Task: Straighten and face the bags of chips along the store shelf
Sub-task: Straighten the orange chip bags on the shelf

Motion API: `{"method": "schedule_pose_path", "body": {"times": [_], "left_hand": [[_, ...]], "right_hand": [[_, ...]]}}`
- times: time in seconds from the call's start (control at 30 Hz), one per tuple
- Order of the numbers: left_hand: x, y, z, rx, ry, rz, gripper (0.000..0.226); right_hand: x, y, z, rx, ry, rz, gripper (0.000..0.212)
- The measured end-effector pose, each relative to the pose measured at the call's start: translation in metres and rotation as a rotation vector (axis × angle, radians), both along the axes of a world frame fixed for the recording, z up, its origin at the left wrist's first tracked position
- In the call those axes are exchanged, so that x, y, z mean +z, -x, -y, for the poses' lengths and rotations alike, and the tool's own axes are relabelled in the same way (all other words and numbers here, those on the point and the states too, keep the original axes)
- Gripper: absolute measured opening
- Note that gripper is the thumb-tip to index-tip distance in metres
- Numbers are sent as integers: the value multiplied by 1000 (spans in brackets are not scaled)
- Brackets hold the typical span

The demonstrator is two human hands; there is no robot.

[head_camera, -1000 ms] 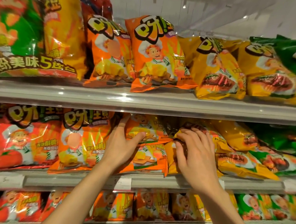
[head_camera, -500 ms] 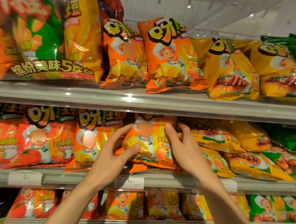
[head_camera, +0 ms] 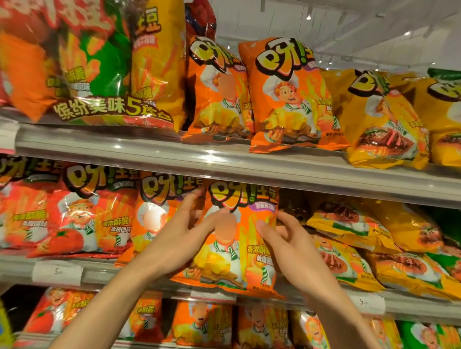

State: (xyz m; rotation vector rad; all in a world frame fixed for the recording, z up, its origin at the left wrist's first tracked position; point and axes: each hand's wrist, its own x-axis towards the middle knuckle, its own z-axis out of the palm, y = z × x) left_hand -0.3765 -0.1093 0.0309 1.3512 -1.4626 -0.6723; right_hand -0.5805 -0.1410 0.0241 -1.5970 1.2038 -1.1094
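On the middle shelf [head_camera: 251,173], at centre: glossy orange foil chip bag with a cartoon chef [head_camera: 236,239], held upright and front-facing, its lower edge over the grey shelf lip. Gripped from both sides. Left hand [head_camera: 182,233] on the bag's left edge, thumb across the printed front, fingers reaching up behind the top left corner. Right hand [head_camera: 282,239] on the right edge, thumb pressed on the front, fingers curled round behind. Both bare forearms rising from the near bottom edge.

Just left of the held bag: a matching orange chef bag [head_camera: 154,215], upright, partly hidden by the left hand. Further left: two red tomato-print chip bags [head_camera: 78,213], upright and facing forward. To the right: yellow bags printed with grilled meat [head_camera: 355,236], lying tilted and stacked on one another, with green bags [head_camera: 459,258] at the far right.

On the upper shelf: a large multi-colour variety pack [head_camera: 77,57] at left, blurred; two orange chef bags [head_camera: 288,97] upright at centre; yellow bags [head_camera: 384,119] leaning at right.

On the lower shelf: a row of small orange, red, yellow and green bags [head_camera: 204,323]. White price tags [head_camera: 57,271] on the shelf lip, print too small to read.
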Motion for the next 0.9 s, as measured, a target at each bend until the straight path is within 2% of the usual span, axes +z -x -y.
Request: {"method": "schedule_pose_path", "body": {"times": [0.1, 0.17, 0.27, 0.33, 0.4, 0.47, 0.53, 0.63, 0.7, 0.8, 0.9], "left_hand": [[2, -14, -5, 41, 25, 7, 68], [2, -27, -10, 67, 30, -21, 71], [0, -46, -17, 108, 51, -38, 76], [0, -55, -22, 136, 64, -29, 76], [-1, -62, -24, 154, 84, -13, 76], [-2, -67, -27, 166, 91, -1, 76], [-3, -70, -29, 174, 90, 13, 76], [-3, -74, -30, 191, 92, 22, 75], [-3, -76, -30, 195, 98, 20, 76], [-3, -79, -30, 186, 96, 25, 78], [-3, -79, -31, 187, 100, 23, 78]], "right_hand": [[1, -15, -2, 48, 14, 4, 68], [2, -27, -2, 95, 23, -61, 70], [9, -36, -4, 112, 53, -164, 59], [12, -33, 2, -23, 178, -285, 57], [12, -27, 18, -212, 326, -507, 57], [10, -26, 37, -279, 289, -759, 65], [7, -29, 52, -229, 127, -908, 85], [3, -41, 63, -144, -56, -978, 114], [0, -47, 66, -138, -95, -993, 121], [-2, -48, 68, -175, -81, -1001, 112], [0, -45, 67, -232, -17, -940, 84]]}}
